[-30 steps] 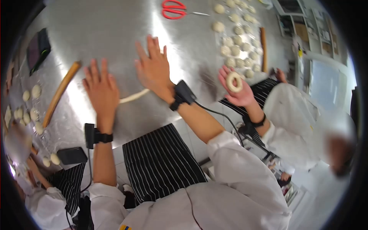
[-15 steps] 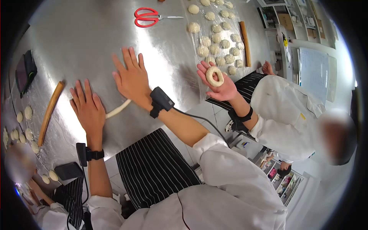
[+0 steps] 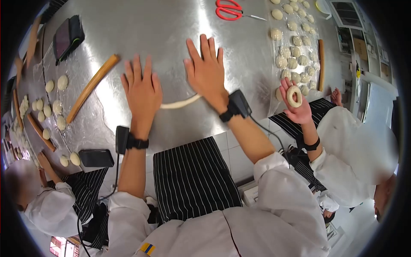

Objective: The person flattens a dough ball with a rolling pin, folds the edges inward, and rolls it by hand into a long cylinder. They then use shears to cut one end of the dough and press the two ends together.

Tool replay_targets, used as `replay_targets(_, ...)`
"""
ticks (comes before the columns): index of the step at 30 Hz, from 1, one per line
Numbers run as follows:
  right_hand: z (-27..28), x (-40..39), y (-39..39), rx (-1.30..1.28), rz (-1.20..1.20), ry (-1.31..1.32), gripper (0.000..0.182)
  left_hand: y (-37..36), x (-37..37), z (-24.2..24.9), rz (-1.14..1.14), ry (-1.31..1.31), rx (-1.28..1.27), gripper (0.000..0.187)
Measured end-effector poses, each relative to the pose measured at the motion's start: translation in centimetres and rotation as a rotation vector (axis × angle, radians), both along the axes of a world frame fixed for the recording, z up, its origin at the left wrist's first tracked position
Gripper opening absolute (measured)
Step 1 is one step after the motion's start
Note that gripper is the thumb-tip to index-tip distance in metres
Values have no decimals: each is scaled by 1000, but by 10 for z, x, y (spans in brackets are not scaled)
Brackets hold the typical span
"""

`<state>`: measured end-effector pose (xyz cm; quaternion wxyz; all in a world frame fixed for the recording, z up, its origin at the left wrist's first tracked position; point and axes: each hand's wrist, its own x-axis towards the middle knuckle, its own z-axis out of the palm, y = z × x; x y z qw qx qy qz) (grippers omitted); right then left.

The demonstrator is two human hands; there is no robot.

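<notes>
A thin strip of pale dough (image 3: 181,104) lies on the metal table (image 3: 171,128) between my two hands. Its left end goes under the palm of my left hand (image 3: 143,92), which is flat with its fingers spread. The right end runs under the heel of my right hand (image 3: 206,70), also flat and spread, a little farther up the table. Both palms face down, so the dough's ends beneath them are hidden.
Red-handled scissors (image 3: 231,10) lie at the far edge. Dough balls (image 3: 295,40) and a rolling pin (image 3: 321,64) are at right, beside a co-worker's hand (image 3: 299,109) holding a dough ring (image 3: 294,97). Another rolling pin (image 3: 93,88) and a black phone (image 3: 96,158) are at left.
The view has shifted, so the table's contents appear farther right. My hands are farther apart, and a longer stretch of the dough strip shows between them.
</notes>
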<state>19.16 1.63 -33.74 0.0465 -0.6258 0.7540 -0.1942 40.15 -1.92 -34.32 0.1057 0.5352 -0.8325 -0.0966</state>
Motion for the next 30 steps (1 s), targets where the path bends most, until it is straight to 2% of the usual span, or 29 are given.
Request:
replay_targets(2,0,-3,5,-20,30,13,57,-6,1,4,-52,26,-35,54)
replay_targets(6,9,17,92,220,-8,-98,62,73,39,7,-7,-30,85,58)
replay_targets(9,7,27,142,291,-10,-34,64,117,53,3,68,-59,118,59)
replay_targets(11,5,25,119,257,-34,-45,63,98,43,6,74,-54,119,58)
replay_targets(15,-2,2,24,117,-32,-14,60,11,12,0,60,29,31,55)
replay_targets(17,-7,-5,9,73,-10,14,59,-13,9,-3,-3,75,-50,51)
replay_targets(21,5,-18,-3,92,0,-73,57,-12,4,11,41,127,-38,48)
replay_targets(25,17,5,7,177,1,-185,58,-3,-16,19,-121,148,21,47)
replay_targets(26,15,17,14,177,1,-186,58,5,-20,19,-184,111,53,48)
replay_targets(30,4,51,47,131,74,-67,61,36,-15,6,-174,105,62,50)
